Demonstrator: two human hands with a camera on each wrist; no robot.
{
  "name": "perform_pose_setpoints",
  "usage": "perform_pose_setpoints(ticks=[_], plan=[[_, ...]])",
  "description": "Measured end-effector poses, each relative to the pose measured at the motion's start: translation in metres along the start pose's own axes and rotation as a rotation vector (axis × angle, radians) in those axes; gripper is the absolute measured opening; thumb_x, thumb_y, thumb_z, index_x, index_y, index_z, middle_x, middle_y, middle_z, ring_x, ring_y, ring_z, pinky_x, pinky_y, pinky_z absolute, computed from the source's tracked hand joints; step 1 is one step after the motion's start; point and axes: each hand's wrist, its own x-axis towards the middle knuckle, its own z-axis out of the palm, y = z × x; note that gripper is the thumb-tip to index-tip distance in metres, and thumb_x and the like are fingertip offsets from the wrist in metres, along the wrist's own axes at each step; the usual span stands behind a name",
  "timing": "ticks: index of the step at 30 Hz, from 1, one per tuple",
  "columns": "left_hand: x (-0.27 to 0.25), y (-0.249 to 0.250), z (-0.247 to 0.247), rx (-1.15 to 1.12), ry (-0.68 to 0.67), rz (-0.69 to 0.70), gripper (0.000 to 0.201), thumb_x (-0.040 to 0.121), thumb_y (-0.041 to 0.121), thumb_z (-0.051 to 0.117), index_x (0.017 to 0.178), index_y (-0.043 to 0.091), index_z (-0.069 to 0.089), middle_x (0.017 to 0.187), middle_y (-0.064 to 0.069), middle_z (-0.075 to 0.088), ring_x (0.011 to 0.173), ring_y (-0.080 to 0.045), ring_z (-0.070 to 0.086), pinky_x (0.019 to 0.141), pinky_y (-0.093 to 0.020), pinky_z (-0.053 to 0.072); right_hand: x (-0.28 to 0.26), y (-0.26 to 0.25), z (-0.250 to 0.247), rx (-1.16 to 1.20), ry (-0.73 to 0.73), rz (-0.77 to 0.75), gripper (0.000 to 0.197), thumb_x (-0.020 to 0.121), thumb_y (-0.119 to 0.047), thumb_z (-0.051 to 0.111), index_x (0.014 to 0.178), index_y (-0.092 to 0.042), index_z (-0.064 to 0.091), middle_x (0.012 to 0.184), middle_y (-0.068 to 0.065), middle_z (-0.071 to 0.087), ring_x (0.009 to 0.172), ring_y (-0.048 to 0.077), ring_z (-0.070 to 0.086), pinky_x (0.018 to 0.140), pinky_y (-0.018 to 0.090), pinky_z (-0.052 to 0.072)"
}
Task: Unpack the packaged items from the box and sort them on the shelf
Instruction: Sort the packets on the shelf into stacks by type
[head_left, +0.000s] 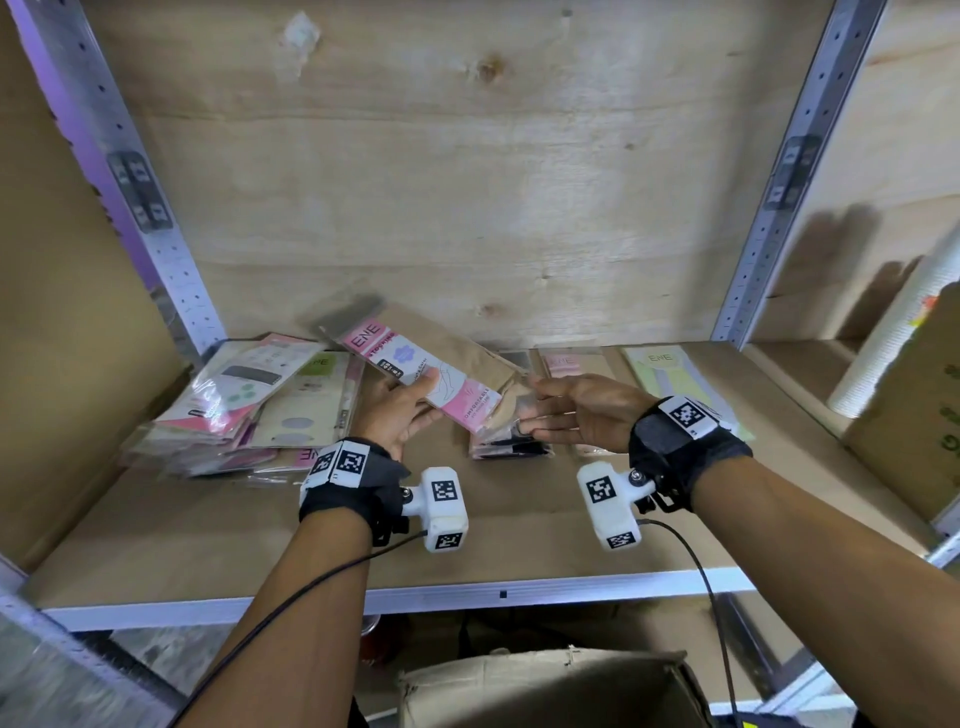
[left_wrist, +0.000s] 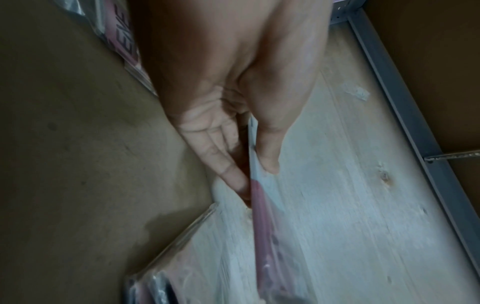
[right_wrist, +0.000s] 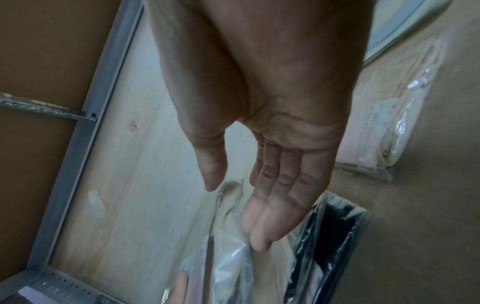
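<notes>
Packets of stockings lie spread along the shelf (head_left: 519, 525) in front of me. My left hand (head_left: 402, 410) holds a pink-labelled packet (head_left: 421, 376) up off the board, thumb pressed on its printed face and fingers underneath; in the left wrist view the packet (left_wrist: 262, 224) runs edge-on between thumb and fingers (left_wrist: 228, 166), so the pinch is plain. The packet is tilted, its labelled end pointing back and to the left, its lower end over a small stack of dark packets (head_left: 511, 447) at the middle of the shelf.

My right hand (head_left: 582, 413) is beside the packet's lower right edge, palm turned toward my left hand, fingers straight and close together, thumb apart. In the right wrist view the fingertips (right_wrist: 259, 232) sit over clear wrapping and I cannot tell whether they touch it; they grip nothing.

To the left, a loose heap of packets (head_left: 239, 405) leans against the cardboard side wall, pink and beige ones overlapping. To the right of the middle stack lies a pale pink packet (head_left: 569, 364), and further right a yellow-green packet (head_left: 670, 374), both flat on the board and partly hidden by my right wrist. The cardboard box (head_left: 545, 686) sits below the shelf's front edge, close to my body.
</notes>
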Motion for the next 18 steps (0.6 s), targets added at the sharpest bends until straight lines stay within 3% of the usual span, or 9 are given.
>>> perform_pose_setpoints(ticks=[3, 6, 12, 15, 18], plan=[[-0.001, 0.0, 0.002, -0.006, -0.009, 0.011, 0.022, 0.096, 0.015, 0.063, 0.117, 0.01, 0.061, 0.111, -0.009, 0.072, 0.092, -0.015, 0.071, 0.071, -0.022, 0.061, 0.001, 0.001, 0.004, -0.015, 0.017, -0.018, 0.033, 0.086, -0.027, 0.076, 0.113, -0.01, 0.068, 0.089, 0.01, 0.077, 0.088, 0.023, 0.076, 0.077, 0.029, 0.062], [-0.001, 0.0, 0.003, -0.022, -0.007, 0.017, 0.026, 0.096, 0.015, 0.063, 0.121, 0.008, 0.06, 0.114, -0.011, 0.071, 0.092, -0.014, 0.071, 0.071, -0.022, 0.061, 0.002, 0.001, 0.006, 0.002, 0.028, -0.03, 0.029, 0.086, -0.024, 0.075, 0.111, -0.011, 0.07, 0.089, 0.007, 0.077, 0.079, 0.018, 0.075, 0.072, 0.026, 0.059], [-0.001, 0.0, 0.002, -0.012, -0.003, 0.032, 0.038, 0.096, 0.016, 0.063, 0.131, 0.002, 0.055, 0.122, -0.014, 0.069, 0.099, -0.019, 0.07, 0.071, -0.022, 0.061, -0.002, 0.0, 0.01, 0.064, 0.021, -0.057, 0.034, 0.09, -0.023, 0.07, 0.121, -0.009, 0.07, 0.117, 0.007, 0.073, 0.076, 0.014, 0.068, 0.062, 0.022, 0.049], [-0.001, 0.001, 0.004, -0.021, -0.048, 0.02, 0.038, 0.098, 0.016, 0.06, 0.134, 0.004, 0.053, 0.125, -0.013, 0.068, 0.108, -0.023, 0.069, 0.08, -0.03, 0.061, -0.003, 0.0, 0.012, 0.103, 0.005, -0.057, 0.036, 0.092, -0.025, 0.067, 0.125, -0.01, 0.068, 0.11, 0.004, 0.075, 0.075, 0.013, 0.063, 0.059, 0.02, 0.046], [-0.002, 0.001, 0.008, -0.041, -0.106, 0.003, 0.038, 0.097, 0.013, 0.062, 0.133, 0.007, 0.051, 0.125, -0.013, 0.068, 0.113, -0.029, 0.067, 0.092, -0.042, 0.056, -0.003, 0.0, 0.016, 0.126, -0.033, -0.05, 0.034, 0.095, -0.026, 0.062, 0.126, -0.012, 0.066, 0.118, 0.002, 0.073, 0.075, 0.012, 0.062, 0.059, 0.02, 0.044]])
